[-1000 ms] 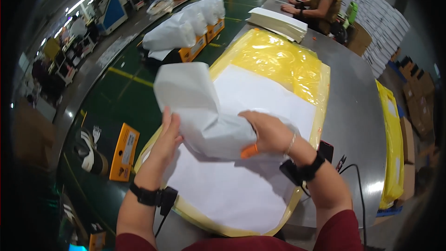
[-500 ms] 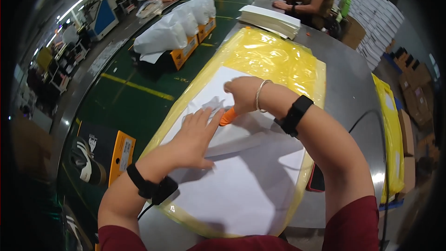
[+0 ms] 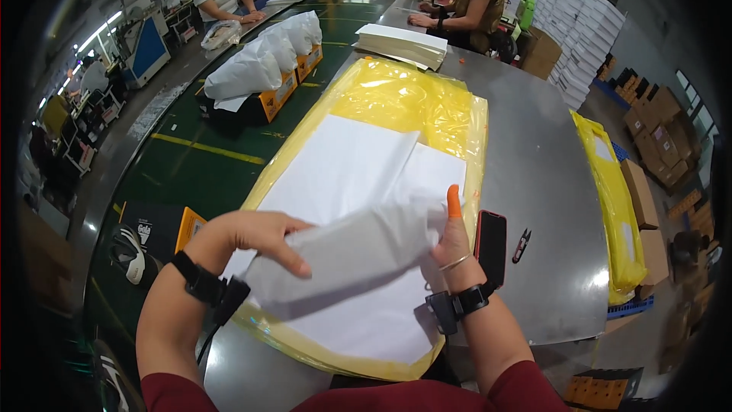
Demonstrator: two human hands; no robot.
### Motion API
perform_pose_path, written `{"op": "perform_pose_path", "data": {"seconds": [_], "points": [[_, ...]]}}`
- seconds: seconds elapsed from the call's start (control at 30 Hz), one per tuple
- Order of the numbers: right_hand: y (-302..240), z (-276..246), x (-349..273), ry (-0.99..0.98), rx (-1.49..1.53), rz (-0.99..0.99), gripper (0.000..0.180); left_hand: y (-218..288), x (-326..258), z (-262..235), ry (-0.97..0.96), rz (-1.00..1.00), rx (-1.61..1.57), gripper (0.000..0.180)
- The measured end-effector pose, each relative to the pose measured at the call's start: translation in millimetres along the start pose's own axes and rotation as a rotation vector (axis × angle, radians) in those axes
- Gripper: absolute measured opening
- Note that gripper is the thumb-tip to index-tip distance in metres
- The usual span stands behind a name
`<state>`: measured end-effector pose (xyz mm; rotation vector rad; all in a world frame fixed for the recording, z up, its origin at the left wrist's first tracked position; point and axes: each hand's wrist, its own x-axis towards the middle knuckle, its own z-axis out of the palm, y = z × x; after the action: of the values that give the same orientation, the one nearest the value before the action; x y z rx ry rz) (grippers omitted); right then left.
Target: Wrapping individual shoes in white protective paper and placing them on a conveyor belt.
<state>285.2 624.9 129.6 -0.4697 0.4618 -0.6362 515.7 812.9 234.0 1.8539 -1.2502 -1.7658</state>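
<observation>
A long bundle wrapped in white paper [image 3: 351,255] is held between my two hands, tilted up toward the right. My left hand [image 3: 271,236] grips its left end, thumb laid over the top. Against the right end is my right hand [image 3: 451,240], its thumb in an orange finger cover pointing up and its other fingers mostly hidden behind the bundle. What the paper wraps cannot be seen. Beneath lie white paper sheets [image 3: 335,156] on a yellow plastic wrapper [image 3: 412,99].
Right of the sheets, a phone [image 3: 491,248] and thread snips [image 3: 522,246] lie on the metal table [image 3: 545,183]. On the green conveyor [image 3: 183,175] stand boxes with paper-wrapped bundles [image 3: 263,65] and, nearer, a dark shoe [image 3: 131,255]. Two people sit farther along.
The bundle has come up off the sheets and now spans both hands. My right hand has swung to its right end, while the left has gone from lying flat to gripping.
</observation>
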Motion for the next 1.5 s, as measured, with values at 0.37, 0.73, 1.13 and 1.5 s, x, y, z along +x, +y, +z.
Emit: {"op": "perform_pose_path", "data": {"seconds": [0.37, 0.73, 1.13, 1.5], "points": [[25, 66, -47, -0.776, -1.964, -0.478, 0.057, -5, -4, 1, -0.249, 0.06, 0.037, 0.071], [-24, 89, 150, -0.586, -2.074, 0.011, 0.063, -30, 16, 20, 0.587, 0.232, 1.003, 0.128], [-13, 128, 52, -1.347, -2.043, -0.487, 0.019, -50, 28, 39, 0.891, 0.302, 0.874, 0.127], [4, 126, -53, -0.963, -2.017, -0.869, 0.023, -118, -42, 11, 1.367, 0.004, 0.303, 0.117]]}}
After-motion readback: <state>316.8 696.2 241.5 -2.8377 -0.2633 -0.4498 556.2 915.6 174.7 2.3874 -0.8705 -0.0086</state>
